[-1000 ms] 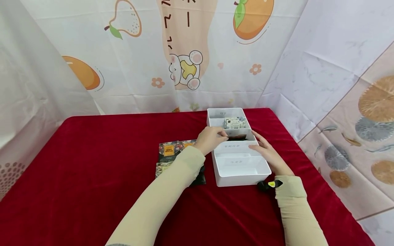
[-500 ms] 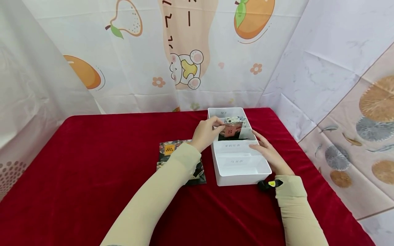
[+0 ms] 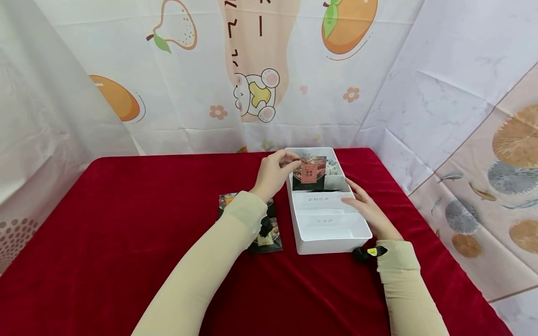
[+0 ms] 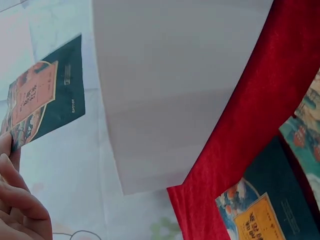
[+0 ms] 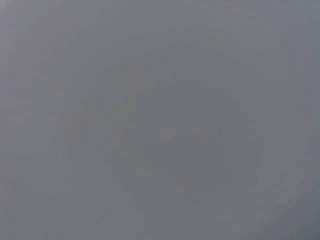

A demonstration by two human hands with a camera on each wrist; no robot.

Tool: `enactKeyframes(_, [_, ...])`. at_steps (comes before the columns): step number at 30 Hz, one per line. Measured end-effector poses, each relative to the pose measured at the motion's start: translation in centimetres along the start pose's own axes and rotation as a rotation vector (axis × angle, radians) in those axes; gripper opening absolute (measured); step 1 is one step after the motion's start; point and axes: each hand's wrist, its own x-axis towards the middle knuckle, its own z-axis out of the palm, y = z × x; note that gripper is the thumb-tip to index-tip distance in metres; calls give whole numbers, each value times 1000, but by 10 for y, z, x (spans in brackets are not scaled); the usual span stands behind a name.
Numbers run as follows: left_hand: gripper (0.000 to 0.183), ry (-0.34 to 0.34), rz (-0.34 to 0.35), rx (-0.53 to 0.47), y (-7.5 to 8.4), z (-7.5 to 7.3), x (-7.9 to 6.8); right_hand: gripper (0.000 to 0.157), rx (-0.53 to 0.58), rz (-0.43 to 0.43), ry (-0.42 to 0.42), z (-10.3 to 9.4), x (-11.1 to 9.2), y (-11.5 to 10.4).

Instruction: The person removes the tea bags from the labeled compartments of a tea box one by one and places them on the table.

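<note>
My left hand (image 3: 273, 175) pinches a flat dark tea sachet (image 3: 308, 173) with a red label at its upper left edge. It holds the sachet upright over the middle of the divided white box (image 3: 329, 247). In the left wrist view the sachet (image 4: 70, 95) stands out beyond the fingertips of the left hand (image 4: 22, 205), beside the box's pale outer wall (image 4: 165, 100). My right hand (image 3: 371, 217) grips the box's right wall, thumb over the rim and fingers along the outside. The right wrist view is a grey blur.
Several dark packets (image 3: 271, 245) with picture labels lie on the red cloth (image 3: 147, 224) left of the box, partly hidden under the left forearm. A pale floral packet (image 3: 332, 167) sits in a rear compartment. A white printed curtain (image 3: 176, 107) hangs behind the table.
My left hand has lifted the sachet up out of a middle compartment and drawn it slightly left, so its red-labelled front now shows. The right hand has stayed at the box's side.
</note>
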Motion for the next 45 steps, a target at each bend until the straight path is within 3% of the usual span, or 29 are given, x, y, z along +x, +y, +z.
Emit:
enactKeyframes(7, [20, 9, -30, -24, -3, -12, -3, 72, 10, -1, -7, -1, 0, 1])
enactKeyframes(17, [27, 13, -98, 18, -12, -33, -6, 72, 13, 7, -8, 0, -2, 1])
enactKeyframes(28, [29, 36, -126, 53, -17, -72, -21, 72, -7, 2, -7, 1, 1, -2])
enactKeyframes(39, [29, 37, -156, 66, -28, -103, -47, 72, -2, 0, -3, 2, 0, -3])
enactKeyframes(45, [32, 56, -169, 104, -41, -122, -61, 72, -58, 13, 17, 1, -2, -1])
